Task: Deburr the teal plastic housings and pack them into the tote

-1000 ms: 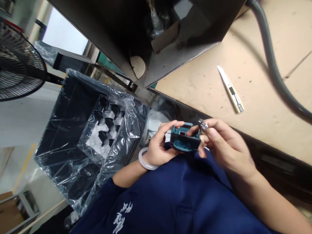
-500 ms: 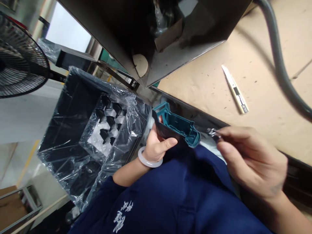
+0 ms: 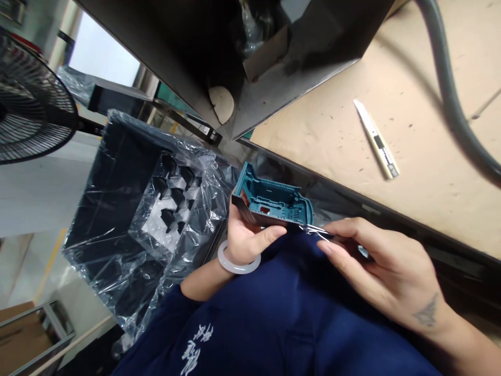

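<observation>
Case is gripped by left hand, beside the tabletop; metal tool is pinched in right hand, tip by case's end. If tool slips, case could be gouged: only hand-braced.

The person wears a navy-blue top with white stitched-looking characters on the front and a short left sleeve. A smooth, milky-white bangle rings the left hand's wrist; an angular tattoo marks the right hand's wrist.
</observation>
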### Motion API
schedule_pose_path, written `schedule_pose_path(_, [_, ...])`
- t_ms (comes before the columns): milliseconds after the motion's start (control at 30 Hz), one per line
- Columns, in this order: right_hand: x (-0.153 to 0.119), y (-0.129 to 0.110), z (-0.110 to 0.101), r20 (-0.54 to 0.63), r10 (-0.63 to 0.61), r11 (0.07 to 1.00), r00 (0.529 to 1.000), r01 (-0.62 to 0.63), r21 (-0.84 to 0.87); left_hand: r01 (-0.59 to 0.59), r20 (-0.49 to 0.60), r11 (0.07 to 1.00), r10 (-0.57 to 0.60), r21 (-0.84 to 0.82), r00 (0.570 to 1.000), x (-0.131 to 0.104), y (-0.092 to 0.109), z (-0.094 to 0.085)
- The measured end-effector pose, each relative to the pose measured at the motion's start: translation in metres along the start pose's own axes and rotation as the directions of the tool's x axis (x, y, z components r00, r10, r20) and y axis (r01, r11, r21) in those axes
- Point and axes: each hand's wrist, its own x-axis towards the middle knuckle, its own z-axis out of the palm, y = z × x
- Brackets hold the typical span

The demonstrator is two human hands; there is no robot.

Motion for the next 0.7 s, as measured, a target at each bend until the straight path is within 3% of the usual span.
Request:
schedule_pose_path(167, [0.002, -0.001, -0.001, -0.01, 0.017, 1.0, 1.0, -0.017, 0.005, 0.019, -0.111, 0.999, -0.015, 0.029, 0.994, -0.001, 0.005, 0.002])
schedule_pose_path(333, [0.001, 0.001, 0.005, -0.032, 0.012, 1.0, 0.999, -0.012, 0.016, 0.036, -0.13, 0.998, -0.03, 0.046, 0.991, -0.001, 0.006, 0.003])
schedule_pose_path(533, [-0.008, 0.01, 0.002, -0.283, 0.064, 0.997, 0.957, -0.074, -0.027, -0.076, -0.064, 0.996, 0.078, 0.039, 0.995, -0.006, -0.004, -0.006])
schedule_pose_path(633, [-0.008, 0.007, -0.007, -0.183, 0.103, 0.991, 0.978, -0.116, -0.066, -0.139, -0.059, 0.99, 0.139, 0.008, 0.988, -0.005, -0.002, -0.008])
schedule_pose_path(700, [-0.007, 0.004, -0.011, -0.099, 0.099, 0.991, 0.99, -0.108, -0.082, -0.082, -0.116, 0.996, 0.079, -0.017, 0.99, -0.003, 0.003, -0.008])
